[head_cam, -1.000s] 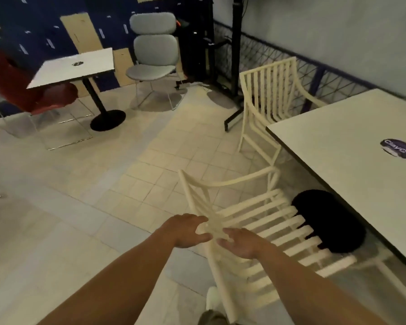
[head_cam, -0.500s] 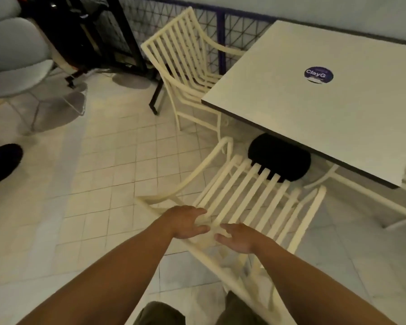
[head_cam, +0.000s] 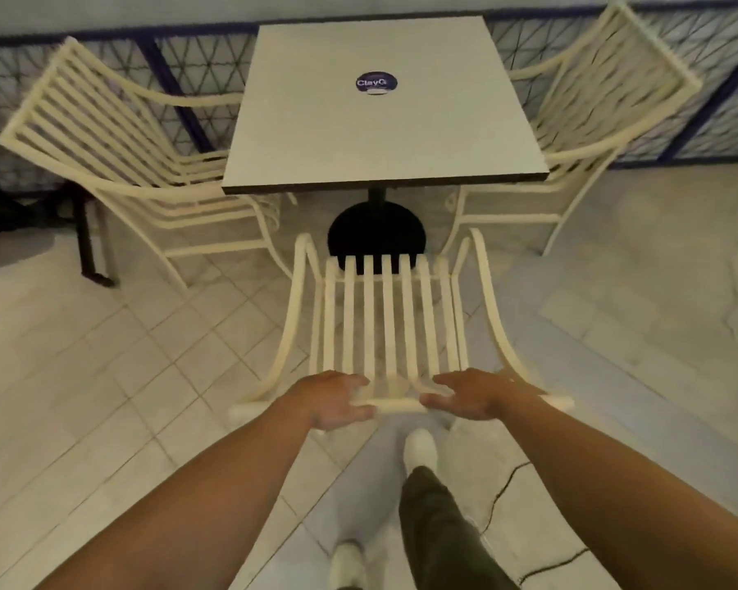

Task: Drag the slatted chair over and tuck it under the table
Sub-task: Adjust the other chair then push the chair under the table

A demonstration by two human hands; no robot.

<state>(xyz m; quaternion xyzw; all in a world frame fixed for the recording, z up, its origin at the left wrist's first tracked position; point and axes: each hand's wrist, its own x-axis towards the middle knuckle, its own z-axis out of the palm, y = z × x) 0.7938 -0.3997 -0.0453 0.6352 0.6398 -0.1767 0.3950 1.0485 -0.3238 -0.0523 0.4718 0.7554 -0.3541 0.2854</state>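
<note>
A cream slatted chair (head_cam: 386,317) stands straight in front of me, its seat facing the table. Both hands hold its top back rail. My left hand (head_cam: 335,400) wraps the rail left of centre, and my right hand (head_cam: 471,396) grips it right of centre. The square white table (head_cam: 380,121) with a round dark sticker stands beyond the chair. Its black round base (head_cam: 376,238) shows just past the chair's front edge. The front of the seat sits near the base, a short way from the table's near edge.
Two matching slatted chairs flank the table: one on the left (head_cam: 133,163), one on the right (head_cam: 580,134). A mesh fence with blue posts (head_cam: 175,74) runs behind. A dark stand leg (head_cam: 90,249) is at left. My feet are on the tiled floor.
My view and the chair have swung round so the chair now lines up square with the table's near side. My hands have spread wider apart on the back rail.
</note>
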